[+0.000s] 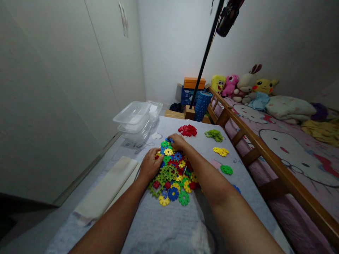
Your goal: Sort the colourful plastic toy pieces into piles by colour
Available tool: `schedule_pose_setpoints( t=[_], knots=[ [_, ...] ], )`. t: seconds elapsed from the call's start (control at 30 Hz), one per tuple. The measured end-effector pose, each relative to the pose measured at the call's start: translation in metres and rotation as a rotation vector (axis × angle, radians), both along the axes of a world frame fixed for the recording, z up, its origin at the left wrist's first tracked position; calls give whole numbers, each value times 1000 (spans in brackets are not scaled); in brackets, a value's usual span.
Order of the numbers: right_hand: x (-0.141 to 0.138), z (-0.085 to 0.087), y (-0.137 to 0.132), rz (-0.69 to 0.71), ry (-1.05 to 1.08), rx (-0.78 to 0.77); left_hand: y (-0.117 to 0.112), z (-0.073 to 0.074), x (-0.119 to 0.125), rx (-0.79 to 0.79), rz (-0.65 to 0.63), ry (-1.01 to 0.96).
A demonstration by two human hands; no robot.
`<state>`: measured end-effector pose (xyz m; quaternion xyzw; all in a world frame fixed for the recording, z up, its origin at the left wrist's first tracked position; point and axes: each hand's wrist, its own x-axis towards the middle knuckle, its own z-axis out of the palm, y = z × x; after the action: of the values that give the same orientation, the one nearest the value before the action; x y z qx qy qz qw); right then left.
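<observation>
A mixed pile of plastic snowflake pieces (173,176) in red, yellow, blue and green lies on a grey cloth-covered table (164,225). My left hand (149,165) rests on the pile's left side, fingers curled over the pieces. At the pile's far end my right hand (178,141) has its fingers bent down onto a blue piece (169,140). Sorted heaps lie beyond: red pieces (188,130), light green pieces (214,134), yellow pieces (220,151) and a dark green piece (226,169).
Clear plastic containers (137,120) are stacked at the table's far left. A folded white cloth (111,187) lies left of the pile. A wooden bed rail (265,155) runs along the right, with plush toys (243,84) behind. A black pole (205,56) rises from a wooden base.
</observation>
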<state>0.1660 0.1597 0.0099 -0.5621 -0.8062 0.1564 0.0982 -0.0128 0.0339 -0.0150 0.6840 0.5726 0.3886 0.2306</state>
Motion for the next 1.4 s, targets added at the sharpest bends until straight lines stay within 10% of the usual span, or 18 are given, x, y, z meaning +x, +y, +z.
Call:
schedule_pose_setpoints(
  t=[0.37,0.8,1.07,1.4],
  knots=[
    [27,36,-44,189,386,-132,-1,3,1,3,7,38],
    [68,32,-145,-25,490,204,-2,3,1,6,0,35],
    [117,-18,-212,-389,138,185,-8,2,6,38,-79,118],
    [52,-44,-207,-388,323,279,-9,-3,10,58,-150,139]
  ],
)
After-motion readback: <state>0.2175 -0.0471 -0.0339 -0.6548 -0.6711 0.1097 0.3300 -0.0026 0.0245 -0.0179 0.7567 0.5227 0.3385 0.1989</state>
